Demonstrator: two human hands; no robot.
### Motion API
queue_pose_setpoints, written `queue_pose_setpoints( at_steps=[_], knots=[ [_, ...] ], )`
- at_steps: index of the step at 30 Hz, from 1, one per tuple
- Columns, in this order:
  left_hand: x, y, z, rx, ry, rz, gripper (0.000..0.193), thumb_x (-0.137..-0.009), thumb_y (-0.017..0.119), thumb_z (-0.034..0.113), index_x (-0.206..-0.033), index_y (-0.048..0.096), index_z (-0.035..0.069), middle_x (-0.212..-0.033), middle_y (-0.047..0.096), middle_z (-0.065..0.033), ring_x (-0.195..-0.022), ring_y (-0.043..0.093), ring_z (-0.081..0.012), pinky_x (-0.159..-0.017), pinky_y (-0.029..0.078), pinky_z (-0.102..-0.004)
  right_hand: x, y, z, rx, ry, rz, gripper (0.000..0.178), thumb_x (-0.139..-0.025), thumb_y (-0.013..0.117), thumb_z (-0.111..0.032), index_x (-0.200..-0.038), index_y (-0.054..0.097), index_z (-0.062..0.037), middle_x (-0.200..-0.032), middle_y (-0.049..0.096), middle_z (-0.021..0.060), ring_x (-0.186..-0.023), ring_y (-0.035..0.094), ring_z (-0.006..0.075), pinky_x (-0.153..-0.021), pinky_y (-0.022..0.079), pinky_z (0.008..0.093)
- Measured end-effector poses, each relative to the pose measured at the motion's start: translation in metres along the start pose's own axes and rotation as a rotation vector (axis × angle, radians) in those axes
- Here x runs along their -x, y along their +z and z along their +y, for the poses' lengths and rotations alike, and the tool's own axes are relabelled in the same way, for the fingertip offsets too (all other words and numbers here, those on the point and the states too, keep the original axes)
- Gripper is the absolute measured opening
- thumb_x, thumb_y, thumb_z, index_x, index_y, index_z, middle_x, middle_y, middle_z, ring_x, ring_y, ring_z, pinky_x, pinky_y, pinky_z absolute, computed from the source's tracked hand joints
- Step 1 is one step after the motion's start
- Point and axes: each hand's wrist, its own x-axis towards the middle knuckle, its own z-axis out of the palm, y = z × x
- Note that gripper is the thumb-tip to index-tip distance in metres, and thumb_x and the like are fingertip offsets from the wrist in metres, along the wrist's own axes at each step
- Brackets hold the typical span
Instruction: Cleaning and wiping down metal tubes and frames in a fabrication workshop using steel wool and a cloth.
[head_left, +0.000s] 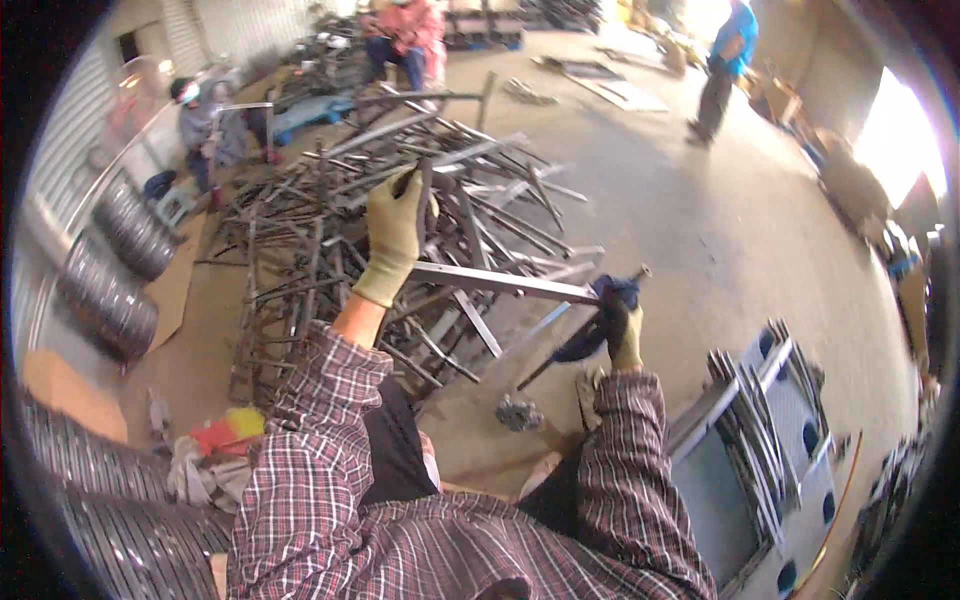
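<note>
My left hand (pixel 394 232), in a pale yellow-green work glove, is closed round the upright end bar of a metal frame (pixel 505 281). A long grey tube of this frame runs to the right, where a thinner bar crosses it at a slant. At that joint my right hand (pixel 626 338), gloved too, grips a dark blue cloth (pixel 612 296) that wraps the metal and hangs below it. Some right fingers are hidden by the cloth. Beyond the held piece lies a large tangled heap of similar metal frames (pixel 300 230).
Metal frames lie stacked on a grey-blue panel (pixel 715 480) at the right. Dark metal parts (pixel 125 480) are piled at the left, near rags (pixel 215 465). A crumpled grey wad (pixel 519 412) is on the floor. Two seated people and one standing person (pixel 722 70) are farther off.
</note>
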Motion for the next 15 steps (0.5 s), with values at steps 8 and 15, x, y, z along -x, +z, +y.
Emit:
queue_pose_setpoints(
  at_steps=[8, 15],
  knots=[
    [0.001, -0.100, 0.132, -0.178, 0.168, 0.244, 0.031, -0.096, 0.054, 0.029, -0.076, 0.064, 0.007, -0.056, 0.048, 0.0044, -0.046, 0.039, -0.0058, -0.045, 0.027, -0.0244, 0.059, 0.072, -0.112, 0.126, -0.397, -0.004, 0.031, -0.088, 0.064, -0.032, -0.092, 0.070, -0.0023, -0.085, 0.066, 0.0010, -0.077, 0.058, 0.0117, -0.070, 0.047, 0.0276],
    [0.086, -0.141, 0.176, -1.268, 0.686, 0.428, 0.030, -0.077, 0.063, 0.002, -0.107, 0.062, 0.004, -0.101, 0.060, -0.0119, -0.098, 0.055, -0.0327, -0.089, 0.043, -0.0419, 0.132, 0.135, -0.198, 0.030, -0.306, -0.186, 0.020, -0.086, 0.068, -0.018, -0.092, 0.071, 0.0006, -0.077, 0.068, 0.0020, -0.062, 0.059, 0.0081, -0.055, 0.046, 0.0223]
  ],
)
